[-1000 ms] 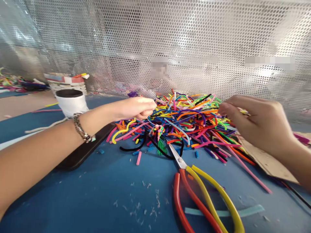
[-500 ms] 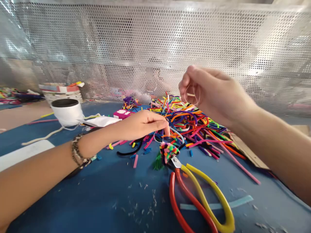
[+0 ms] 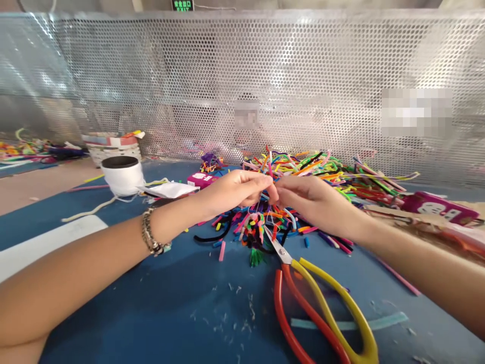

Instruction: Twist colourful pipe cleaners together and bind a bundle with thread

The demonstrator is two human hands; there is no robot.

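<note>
My left hand (image 3: 242,189) and my right hand (image 3: 314,202) meet over the blue table, both closed with fingertips pinched together. A thin white thread (image 3: 269,216) runs down from the pinched fingers; its ends are hidden by them. Just below, the thread leads to a small multicoloured bundle of short chenille-stem pieces (image 3: 254,227) with a green tassel (image 3: 256,257) under it. Whether the bundle hangs or rests on the table I cannot tell. Scissors (image 3: 322,308) with one red and one yellow handle lie beside it, blades pointing at the bundle.
Behind my hands lies a heap of coloured chenille stems (image 3: 341,177). At left stand a white thread spool (image 3: 123,179) and a woven basket (image 3: 111,146). A purple box (image 3: 439,206) is at right. A perforated metal screen (image 3: 242,76) closes off the back.
My right hand has come down and left from its raised position to meet my left hand. My left fingers have closed into a pinch. The camera view has shifted slightly.
</note>
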